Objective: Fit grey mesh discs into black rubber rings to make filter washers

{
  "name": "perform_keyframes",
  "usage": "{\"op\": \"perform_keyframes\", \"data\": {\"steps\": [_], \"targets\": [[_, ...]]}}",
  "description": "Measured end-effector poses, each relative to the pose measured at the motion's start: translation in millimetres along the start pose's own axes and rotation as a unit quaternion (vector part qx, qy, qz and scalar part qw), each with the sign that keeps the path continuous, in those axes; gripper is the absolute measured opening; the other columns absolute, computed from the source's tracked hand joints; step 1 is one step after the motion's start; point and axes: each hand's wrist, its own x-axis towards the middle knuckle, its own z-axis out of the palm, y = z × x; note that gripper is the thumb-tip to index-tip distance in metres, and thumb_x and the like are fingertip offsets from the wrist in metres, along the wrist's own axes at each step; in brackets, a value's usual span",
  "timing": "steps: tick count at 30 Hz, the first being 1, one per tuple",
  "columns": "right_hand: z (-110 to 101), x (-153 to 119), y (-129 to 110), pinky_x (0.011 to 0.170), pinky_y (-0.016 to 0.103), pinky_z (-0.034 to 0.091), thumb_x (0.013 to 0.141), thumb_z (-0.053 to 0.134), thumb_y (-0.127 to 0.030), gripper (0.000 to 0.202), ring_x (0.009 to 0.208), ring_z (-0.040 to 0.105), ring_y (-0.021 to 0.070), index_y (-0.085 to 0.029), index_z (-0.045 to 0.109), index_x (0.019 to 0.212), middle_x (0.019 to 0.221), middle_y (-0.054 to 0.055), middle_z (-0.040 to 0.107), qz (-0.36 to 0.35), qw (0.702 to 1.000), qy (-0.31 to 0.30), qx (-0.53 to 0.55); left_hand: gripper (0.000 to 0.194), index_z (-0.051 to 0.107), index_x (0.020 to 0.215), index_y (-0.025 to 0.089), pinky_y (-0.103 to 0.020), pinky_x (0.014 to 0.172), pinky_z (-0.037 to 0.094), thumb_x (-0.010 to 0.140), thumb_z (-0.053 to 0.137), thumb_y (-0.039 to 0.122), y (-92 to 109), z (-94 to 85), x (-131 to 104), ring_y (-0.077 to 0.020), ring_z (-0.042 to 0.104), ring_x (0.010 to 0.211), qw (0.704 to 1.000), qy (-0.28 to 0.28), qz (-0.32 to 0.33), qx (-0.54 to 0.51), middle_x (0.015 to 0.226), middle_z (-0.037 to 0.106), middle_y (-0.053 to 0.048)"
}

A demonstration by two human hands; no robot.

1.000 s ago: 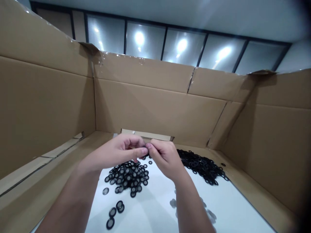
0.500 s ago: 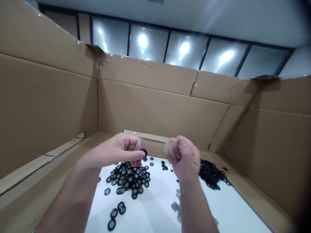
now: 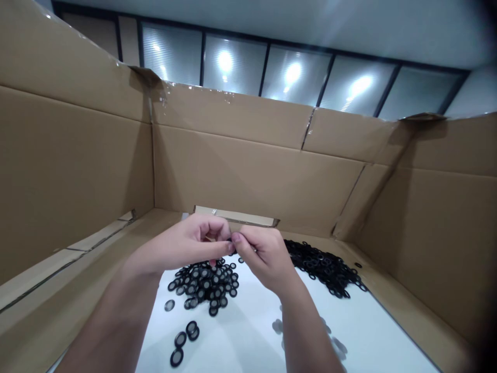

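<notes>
My left hand (image 3: 198,241) is closed in a pinch on a small black ring (image 3: 232,248), of which only a sliver shows between the fingertips. Right against it, my right hand (image 3: 266,254) has its thumb and forefinger pressed together; whatever lies between them is hidden. Below the left hand is a heap of black rings with grey centres (image 3: 205,285) on the white board (image 3: 240,331). Behind the right hand lies a heap of plain black rings (image 3: 330,267).
Several ringed discs (image 3: 180,339) lie loose at the front left. Grey flat pieces (image 3: 338,347) lie beside the right forearm, partly covered by it. Tall cardboard walls (image 3: 233,171) enclose the board at the back and both sides.
My right hand has moved left and turned, bringing its fingertips against those of my left hand at the black ring. More of the plain ring heap now shows.
</notes>
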Motion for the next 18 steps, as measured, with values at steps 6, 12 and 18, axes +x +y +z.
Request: {"op": "perform_keyframes", "data": {"steps": [6,12,18], "targets": [[-16,-7,6,0.049,0.026,0.028,0.101,0.042,-0.028,0.042,0.050,0.036,0.0093,-0.020,0.039,0.060,0.055,-0.004,0.038,-0.002,0.990,0.089,0.113,0.028,0.049,0.072,0.017,-0.019,0.049,0.033,0.086,0.069,0.030,-6,-7.6,-4,-0.0077,0.046,0.056,1.000,-0.014,-0.009,0.002,0.060,0.051,0.006],[-35,-13,12,0.050,0.025,0.034,0.101,0.044,-0.029,0.035,0.053,0.045,0.0101,-0.020,0.050,0.068,0.059,-0.003,0.048,0.040,0.983,0.159,0.081,0.025,0.059,0.080,0.016,-0.020,0.058,0.047,0.088,0.068,0.038,-4,-14.6,-5,-0.0101,0.061,0.063,0.999,0.025,-0.011,-0.039,0.071,0.067,0.000],[-15,-1,1,0.060,0.023,0.041,0.093,0.062,-0.030,0.010,0.065,0.055,0.0096,-0.021,0.061,0.087,0.073,-0.003,0.062,0.043,0.999,0.000,0.007,0.019,0.063,0.093,0.018,-0.019,0.065,0.051,0.088,0.070,0.035,-3,-5.8,1,-0.0110,0.065,0.073,0.998,0.034,-0.001,-0.043,0.078,0.069,0.000]]}}
